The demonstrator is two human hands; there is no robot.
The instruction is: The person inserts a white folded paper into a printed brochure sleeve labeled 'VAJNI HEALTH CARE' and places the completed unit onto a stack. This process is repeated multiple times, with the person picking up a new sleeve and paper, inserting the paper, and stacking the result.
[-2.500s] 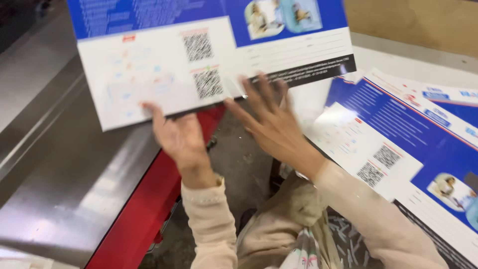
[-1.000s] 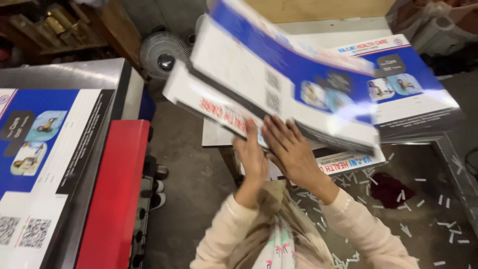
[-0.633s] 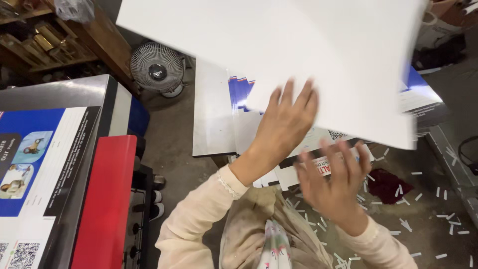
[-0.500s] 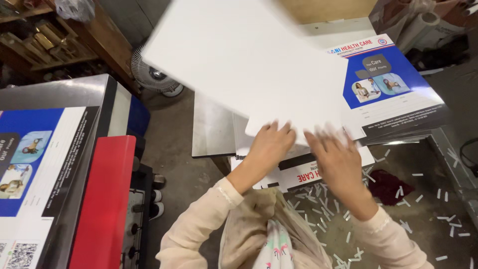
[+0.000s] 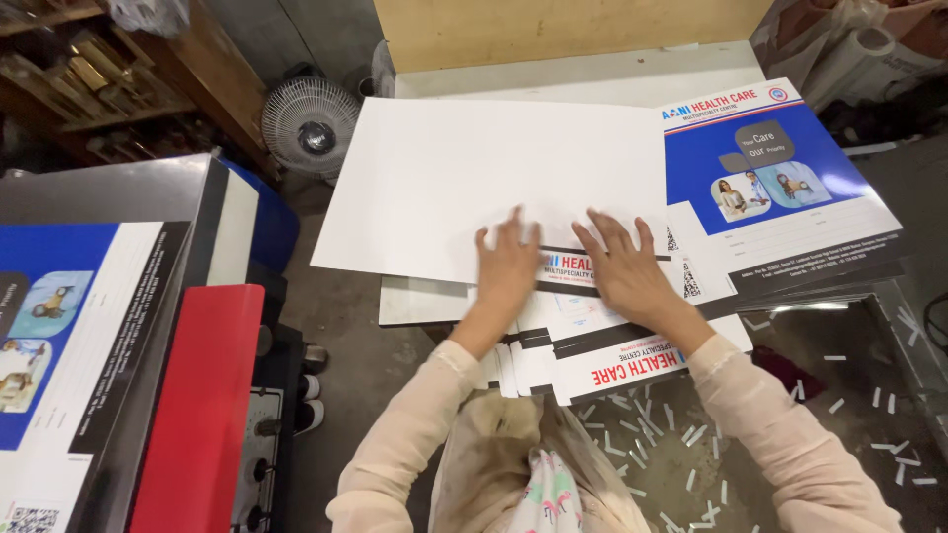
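Head view – hands (image 5: 568,266) flat, fingers spread, on printed sheets (image 5: 592,326)

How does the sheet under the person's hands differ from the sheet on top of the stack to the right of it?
The white sheet shows a blank face; the blue printed sheet shows a blue panel with small pictures and a white lower part. The white sheet lies skewed, its left edge overhanging the table; the blue printed sheet sits squared on its stack. The left hand and right hand rest flat at the white sheet's near edge; neither touches the blue printed sheet. Both lie flat.
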